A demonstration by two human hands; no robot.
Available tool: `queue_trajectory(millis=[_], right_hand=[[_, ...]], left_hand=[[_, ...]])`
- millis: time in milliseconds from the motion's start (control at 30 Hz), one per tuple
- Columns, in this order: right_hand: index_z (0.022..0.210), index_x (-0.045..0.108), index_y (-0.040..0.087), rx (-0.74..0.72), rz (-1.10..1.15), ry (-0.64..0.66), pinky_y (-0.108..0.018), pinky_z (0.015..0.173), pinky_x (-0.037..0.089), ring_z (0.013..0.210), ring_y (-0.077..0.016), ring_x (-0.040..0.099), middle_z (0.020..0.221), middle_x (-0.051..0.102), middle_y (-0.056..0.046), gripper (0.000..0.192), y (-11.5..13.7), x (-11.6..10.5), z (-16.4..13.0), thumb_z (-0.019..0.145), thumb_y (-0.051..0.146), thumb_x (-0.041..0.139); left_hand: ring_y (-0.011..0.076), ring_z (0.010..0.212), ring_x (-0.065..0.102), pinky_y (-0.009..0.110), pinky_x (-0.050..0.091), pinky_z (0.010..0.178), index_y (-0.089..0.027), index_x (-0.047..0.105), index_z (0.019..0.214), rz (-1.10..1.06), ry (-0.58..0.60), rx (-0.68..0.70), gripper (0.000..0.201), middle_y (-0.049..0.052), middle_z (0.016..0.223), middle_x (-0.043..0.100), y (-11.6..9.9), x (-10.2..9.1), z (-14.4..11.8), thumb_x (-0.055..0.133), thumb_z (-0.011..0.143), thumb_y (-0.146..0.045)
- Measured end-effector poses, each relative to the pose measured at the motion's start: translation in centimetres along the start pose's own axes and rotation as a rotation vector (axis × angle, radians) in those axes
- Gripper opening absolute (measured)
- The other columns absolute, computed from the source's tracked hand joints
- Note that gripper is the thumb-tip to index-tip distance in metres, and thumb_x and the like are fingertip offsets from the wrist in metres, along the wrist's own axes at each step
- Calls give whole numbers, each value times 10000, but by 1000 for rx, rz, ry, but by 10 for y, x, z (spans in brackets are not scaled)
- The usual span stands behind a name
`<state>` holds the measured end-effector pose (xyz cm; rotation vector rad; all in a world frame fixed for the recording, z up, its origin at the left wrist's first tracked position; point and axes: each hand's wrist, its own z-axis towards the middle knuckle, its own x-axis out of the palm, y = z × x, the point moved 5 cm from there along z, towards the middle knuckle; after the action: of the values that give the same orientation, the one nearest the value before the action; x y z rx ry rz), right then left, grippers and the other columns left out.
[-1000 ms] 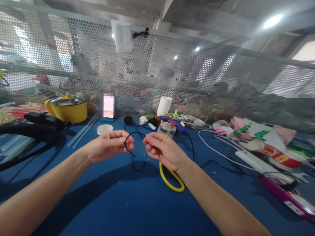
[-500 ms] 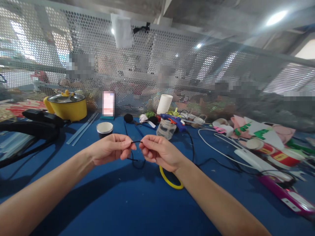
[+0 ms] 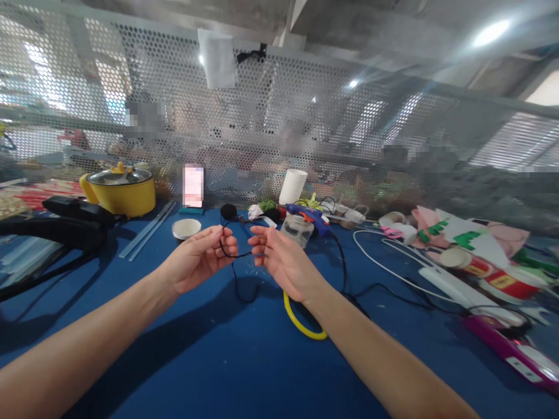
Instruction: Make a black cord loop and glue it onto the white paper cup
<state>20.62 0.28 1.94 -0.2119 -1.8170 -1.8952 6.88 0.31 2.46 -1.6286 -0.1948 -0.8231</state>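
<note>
Black cord (image 3: 237, 256) hangs in a loose loop between my two hands over the blue table. My left hand (image 3: 198, 254) is closed, with thumb and forefinger pinched on the cord and the other fingers curled below. Opposite it, my right hand (image 3: 283, 260) has its fingers bent together around the other side of the loop; the fingertips partly hide the cord there. A tail of the cord trails down onto the table. Behind the hands lies a black yarn ball (image 3: 227, 211). Below my right wrist sits a yellow ring (image 3: 301, 327), partly covered by the forearm.
A paper cup (image 3: 186, 228) stands behind my left hand. Beyond my right hand are a glass jar (image 3: 297, 231) and a blue glue gun (image 3: 312, 216). A yellow pot (image 3: 122, 192) is at left, a purple power strip (image 3: 510, 352) at right. Perforated metal screens the back.
The short, taut stretch of cord between my fingertips has become a wider, slack loop. My fingers have loosened and spread somewhat, and both hands tilt more upward.
</note>
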Motion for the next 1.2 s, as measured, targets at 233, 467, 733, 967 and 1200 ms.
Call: queue_trajectory(millis=[233, 467, 733, 967, 1200], right_hand=[[749, 617, 159, 49, 78, 2, -186, 506, 392, 604, -69, 494, 708, 562, 9, 260, -19, 5, 0, 586, 346, 697], [663, 594, 160, -59, 68, 20, -182, 463, 395, 572, -64, 492, 705, 569, 16, 148, -9, 8, -3, 639, 293, 653], [750, 568, 163, 59, 189, 185, -151, 421, 394, 501, -45, 508, 678, 609, 17, 91, -8, 14, -4, 683, 198, 619], [713, 563, 148, 101, 242, 238, -129, 417, 411, 470, -39, 541, 603, 619, 27, 103, -2, 14, -5, 697, 222, 633], [695, 564, 141, 86, 210, 284, -120, 363, 389, 406, -35, 519, 566, 624, 32, 163, 2, 17, -7, 658, 256, 673]], left_hand=[[113, 736, 621, 231, 503, 724, -114, 595, 673, -63, -47, 122, 185, 30, 728, 649, 3, 3, -1, 458, 797, -92], [114, 645, 613, 209, 507, 629, -82, 617, 731, 81, 21, -24, 138, 65, 718, 652, 5, 1, 1, 493, 778, -119], [72, 503, 547, 159, 436, 496, -108, 570, 680, 168, 150, 56, 84, 15, 618, 598, -9, 11, -6, 572, 738, -168], [83, 510, 542, 175, 420, 488, -105, 552, 676, 154, 244, 46, 144, 31, 666, 587, -9, 19, -8, 547, 757, -223], [89, 492, 552, 188, 430, 484, -139, 529, 698, 147, 236, 44, 90, 8, 626, 597, -4, 19, -9, 541, 763, -199]])
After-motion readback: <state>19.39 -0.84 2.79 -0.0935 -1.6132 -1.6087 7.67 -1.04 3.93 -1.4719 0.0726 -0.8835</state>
